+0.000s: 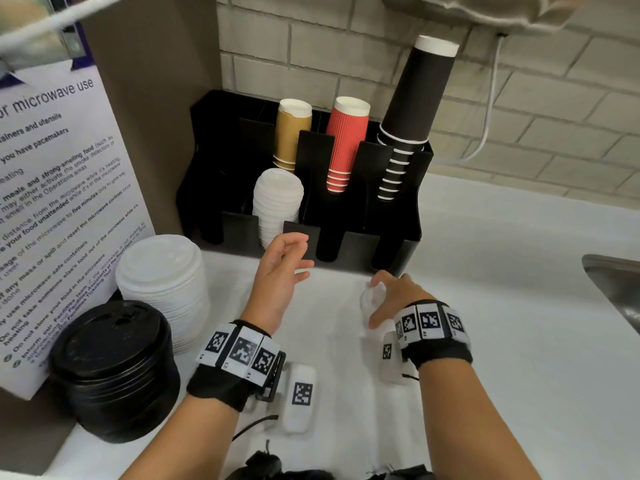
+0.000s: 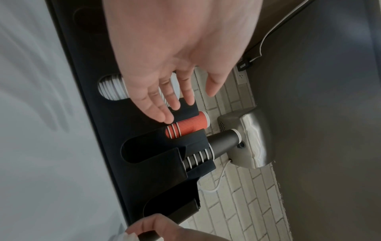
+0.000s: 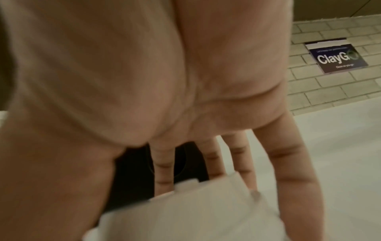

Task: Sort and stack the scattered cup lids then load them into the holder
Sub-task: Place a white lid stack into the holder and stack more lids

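A small stack of white cup lids (image 1: 370, 299) is gripped in the right hand (image 1: 394, 299), thumb on one side and fingers on the other, just above the white counter (image 1: 502, 306) and in front of the black holder (image 1: 391, 247); in the right wrist view the lids (image 3: 195, 212) are seen blurred between thumb and fingers (image 3: 288, 163); the left hand (image 1: 280, 271) is held empty, its fingers loosely spread and slightly bent, touching nothing, just in front of the holder's front slot where a column of white lids (image 1: 277, 202) is already loaded; in the left wrist view the spread fingers (image 2: 156, 104) lie before that column (image 2: 111, 88); a taller stack of white lids (image 1: 162, 282) and a stack of black lids (image 1: 114, 368) stand on the counter to the left, touching each other; tan cups (image 1: 292, 133), red cups (image 1: 346, 143) and black cups (image 1: 412, 109) are nested upside down in the rear slots; a microwave notice (image 1: 59, 202) leans at the far left, and a sink edge (image 1: 616, 282) is seen at the right.
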Demonstrator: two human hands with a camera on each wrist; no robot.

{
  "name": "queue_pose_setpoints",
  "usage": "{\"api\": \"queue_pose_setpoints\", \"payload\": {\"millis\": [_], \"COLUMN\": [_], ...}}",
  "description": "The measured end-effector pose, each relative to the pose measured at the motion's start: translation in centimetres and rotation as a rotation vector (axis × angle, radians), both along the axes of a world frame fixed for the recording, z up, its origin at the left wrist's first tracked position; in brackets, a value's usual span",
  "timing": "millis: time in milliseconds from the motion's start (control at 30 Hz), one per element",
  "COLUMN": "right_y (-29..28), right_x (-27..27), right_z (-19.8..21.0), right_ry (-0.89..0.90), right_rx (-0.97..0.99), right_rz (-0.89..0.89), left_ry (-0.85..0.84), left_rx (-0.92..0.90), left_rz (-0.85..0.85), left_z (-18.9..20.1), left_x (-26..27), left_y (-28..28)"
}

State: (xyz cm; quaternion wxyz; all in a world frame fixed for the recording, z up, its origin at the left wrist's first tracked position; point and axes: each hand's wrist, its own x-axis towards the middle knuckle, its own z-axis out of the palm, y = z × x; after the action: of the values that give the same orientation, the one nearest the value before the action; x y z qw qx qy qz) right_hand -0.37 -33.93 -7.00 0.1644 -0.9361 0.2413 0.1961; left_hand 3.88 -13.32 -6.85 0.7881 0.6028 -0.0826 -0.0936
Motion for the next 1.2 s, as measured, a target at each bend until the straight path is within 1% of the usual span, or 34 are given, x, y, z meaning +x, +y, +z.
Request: {"api": "queue_pose_setpoints", "payload": {"millis": [67,133,167,233,267,333,400,467,600,733,833,933,1067,1200], "right_y": [0.0,-0.1,-0.2,0.0,0.4,1.5,2.6,3.2,3.3,3.4,3.3,3.1,3.4,3.9], "right_x": [-0.2,-0.4,-0.4,-0.3,-0.3,-0.2,-0.2,-0.2,-0.5,-0.5,-0.6,-0.9,-0.7,-0.2], "right_z": [0.0,0.6,1.2,2.8,3.8,5.5,6.4,6.8,6.9,7.1,7.3,7.5,7.4,7.1], "right_ry": [0.006,-0.009,-0.034,-0.126,-0.178,-0.273,-0.341,-0.395,-0.492,-0.488,-0.473,-0.459,-0.523,-0.53], "right_rx": [-0.035,0.008,0.096,0.36,0.475,0.625,0.712,0.757,0.853,0.858,0.877,0.933,0.946,0.883], "right_rz": [0.015,0.036,0.053,0.099,0.131,0.21,0.278,0.31,0.281,0.301,0.301,0.317,0.267,0.294], "left_ry": [0.001,-0.027,-0.077,-0.169,-0.174,-0.155,-0.184,-0.22,-0.281,-0.308,-0.335,-0.332,-0.311,-0.327], "left_rx": [0.016,0.068,0.14,0.267,0.275,0.202,0.112,0.052,0.023,0.053,0.06,0.023,0.012,0.019], "left_rz": [-0.014,-0.066,-0.116,-0.289,-0.373,-0.449,-0.43,-0.376,-0.335,-0.319,-0.352,-0.394,-0.329,-0.291], "left_z": [0.0,0.0,-0.1,-0.3,-0.3,-0.3,-0.2,-0.1,-0.3,-0.3,-0.1,0.2,0.1,0.0], "left_x": [-0.1,-0.1,-0.1,-0.2,-0.4,-0.7,-0.9,-0.8,-0.4,-0.5,-0.4,-0.3,-0.4,-0.4], "left_y": [0.0,0.2,0.4,0.7,0.8,0.5,0.0,-0.1,0.3,0.4,0.6,1.1,0.9,0.6]}}
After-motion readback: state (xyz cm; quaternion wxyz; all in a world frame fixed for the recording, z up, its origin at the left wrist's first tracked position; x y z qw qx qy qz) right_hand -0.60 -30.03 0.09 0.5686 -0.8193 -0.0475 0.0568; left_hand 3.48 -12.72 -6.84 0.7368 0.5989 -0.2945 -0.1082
